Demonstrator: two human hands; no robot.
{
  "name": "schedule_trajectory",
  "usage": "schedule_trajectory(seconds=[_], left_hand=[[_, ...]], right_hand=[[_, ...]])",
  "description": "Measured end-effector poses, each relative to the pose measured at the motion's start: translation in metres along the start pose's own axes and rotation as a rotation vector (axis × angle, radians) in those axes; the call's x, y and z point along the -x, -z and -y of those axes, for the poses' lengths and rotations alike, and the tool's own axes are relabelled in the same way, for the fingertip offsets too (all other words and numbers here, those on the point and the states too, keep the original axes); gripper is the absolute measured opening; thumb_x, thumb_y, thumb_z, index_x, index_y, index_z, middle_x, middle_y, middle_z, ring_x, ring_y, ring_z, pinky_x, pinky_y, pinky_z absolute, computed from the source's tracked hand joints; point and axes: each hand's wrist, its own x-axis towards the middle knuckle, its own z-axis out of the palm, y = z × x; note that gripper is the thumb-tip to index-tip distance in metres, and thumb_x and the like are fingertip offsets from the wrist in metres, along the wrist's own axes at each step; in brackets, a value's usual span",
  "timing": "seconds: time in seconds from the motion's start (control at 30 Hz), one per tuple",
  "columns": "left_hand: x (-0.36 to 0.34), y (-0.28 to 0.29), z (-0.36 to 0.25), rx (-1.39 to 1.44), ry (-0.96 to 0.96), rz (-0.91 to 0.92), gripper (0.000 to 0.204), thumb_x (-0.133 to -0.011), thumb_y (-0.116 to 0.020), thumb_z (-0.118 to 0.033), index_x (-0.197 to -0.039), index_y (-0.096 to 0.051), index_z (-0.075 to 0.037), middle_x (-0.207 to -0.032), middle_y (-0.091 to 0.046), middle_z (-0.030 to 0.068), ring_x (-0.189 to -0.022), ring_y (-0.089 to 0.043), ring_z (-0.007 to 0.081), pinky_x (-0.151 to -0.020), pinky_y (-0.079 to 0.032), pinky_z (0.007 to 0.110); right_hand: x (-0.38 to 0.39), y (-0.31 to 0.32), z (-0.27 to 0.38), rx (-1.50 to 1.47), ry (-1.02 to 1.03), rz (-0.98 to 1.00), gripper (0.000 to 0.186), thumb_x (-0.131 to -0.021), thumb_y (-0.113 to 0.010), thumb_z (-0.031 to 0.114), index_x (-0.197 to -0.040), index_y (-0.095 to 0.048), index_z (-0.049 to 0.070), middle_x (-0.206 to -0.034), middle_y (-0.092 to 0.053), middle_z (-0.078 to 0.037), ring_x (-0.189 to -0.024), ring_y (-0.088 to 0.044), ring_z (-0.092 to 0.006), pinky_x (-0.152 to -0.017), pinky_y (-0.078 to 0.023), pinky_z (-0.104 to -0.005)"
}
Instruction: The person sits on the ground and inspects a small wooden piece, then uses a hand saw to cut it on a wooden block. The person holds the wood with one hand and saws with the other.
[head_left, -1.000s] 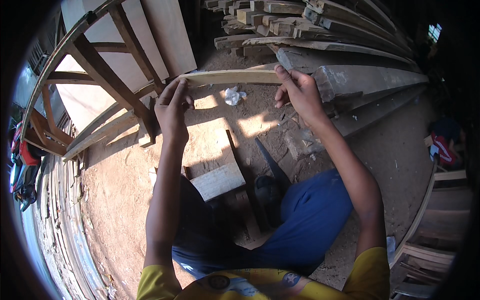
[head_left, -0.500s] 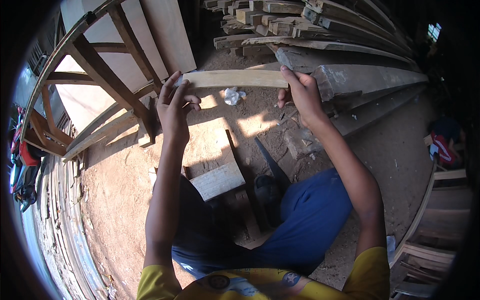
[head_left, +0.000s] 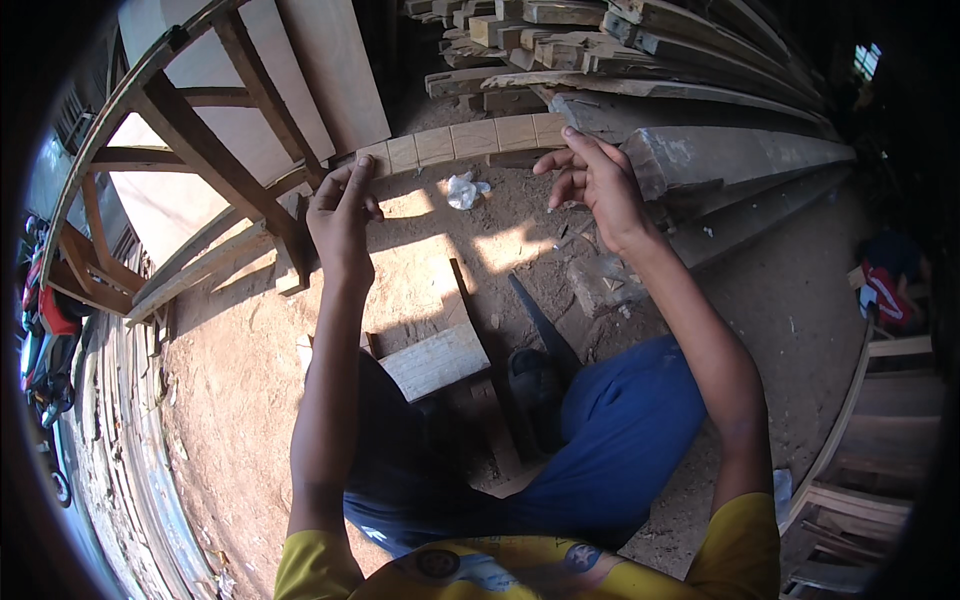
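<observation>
A thin, pale wooden strip (head_left: 470, 140) spans the gap between my raised hands, bowed slightly, with several dark lines across its face. My left hand (head_left: 343, 215) pinches its left end between thumb and fingers. At the other end, the thumb of my right hand (head_left: 610, 190) presses against the strip's tip, its other fingers loosely curled below. Between my legs stands a pale block of wood (head_left: 437, 362) on a low wooden support. A dark saw-like blade (head_left: 545, 320) leans beside my right foot.
A curved wooden frame (head_left: 190, 140) stands at the left, before pale boards (head_left: 335, 70). Stacked timber (head_left: 570, 40) and thick beams (head_left: 740, 155) lie at the far right. A crumpled clear plastic bag (head_left: 463, 190) is on the dirt floor. Another slatted wooden piece (head_left: 870, 450) stands at the right.
The strip has been turned over, so a face with cross lines shows instead of a plain one. My right fingers have shifted at its end; my left hand has moved slightly.
</observation>
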Motion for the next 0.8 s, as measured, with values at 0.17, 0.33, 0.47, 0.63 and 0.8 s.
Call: schedule_trajectory(seconds=[0.17, 0.33, 0.47, 0.63, 0.8], left_hand=[[-0.002, 0.001, 0.001, 0.054, 0.085, -0.027, 0.031, -0.089, -0.064, -0.022, -0.109, -0.059, 0.001, -0.074, -0.059, 0.0037, -0.051, -0.054, 0.0093, -0.045, -0.036, 0.019], [0.002, -0.002, -0.004, 0.130, 0.023, 0.009, 0.033, -0.089, -0.063, -0.018, -0.113, -0.057, 0.005, -0.090, -0.062, 0.0108, -0.055, -0.059, 0.0129, -0.049, -0.045, 0.023], [0.002, -0.002, -0.007, 0.168, 0.027, 0.040, 0.036, -0.090, -0.061, -0.015, -0.118, -0.054, 0.007, -0.093, -0.063, 0.0123, -0.060, -0.061, 0.0137, -0.051, -0.049, 0.025], [0.002, -0.001, -0.008, 0.144, 0.029, 0.105, 0.040, -0.089, -0.060, -0.012, -0.123, -0.051, 0.008, -0.093, -0.063, 0.0128, -0.066, -0.063, 0.0136, -0.053, -0.050, 0.025], [0.000, 0.000, -0.004, 0.132, 0.034, 0.093, 0.035, -0.090, -0.061, -0.014, -0.118, -0.055, 0.005, -0.094, -0.064, 0.0116, -0.067, -0.063, 0.0122, -0.054, -0.049, 0.023]], right_hand=[[0.000, -0.002, -0.004, 0.059, 0.025, 0.006, 0.035, -0.095, -0.052, 0.033, -0.097, -0.057, -0.001, -0.077, -0.063, -0.010, -0.052, -0.057, -0.0125, -0.051, -0.048, -0.0236], [0.001, -0.003, -0.003, 0.084, -0.015, -0.019, 0.035, -0.095, -0.052, 0.034, -0.088, -0.058, 0.000, -0.067, -0.060, -0.007, -0.049, -0.056, -0.0122, -0.048, -0.047, -0.0223], [-0.002, 0.000, -0.007, 0.076, -0.015, -0.034, 0.036, -0.095, -0.052, 0.037, -0.083, -0.055, 0.003, -0.064, -0.058, -0.005, -0.049, -0.056, -0.0122, -0.047, -0.048, -0.0227], [-0.002, 0.001, -0.009, 0.033, -0.004, -0.095, 0.039, -0.095, -0.052, 0.040, -0.073, -0.051, 0.007, -0.059, -0.058, -0.004, -0.046, -0.056, -0.0119, -0.048, -0.045, -0.0235], [-0.004, 0.002, -0.008, 0.048, 0.032, -0.144, 0.043, -0.094, -0.052, 0.043, -0.068, -0.050, 0.009, -0.069, -0.059, -0.005, -0.053, -0.059, -0.0122, -0.050, -0.048, -0.0241]])
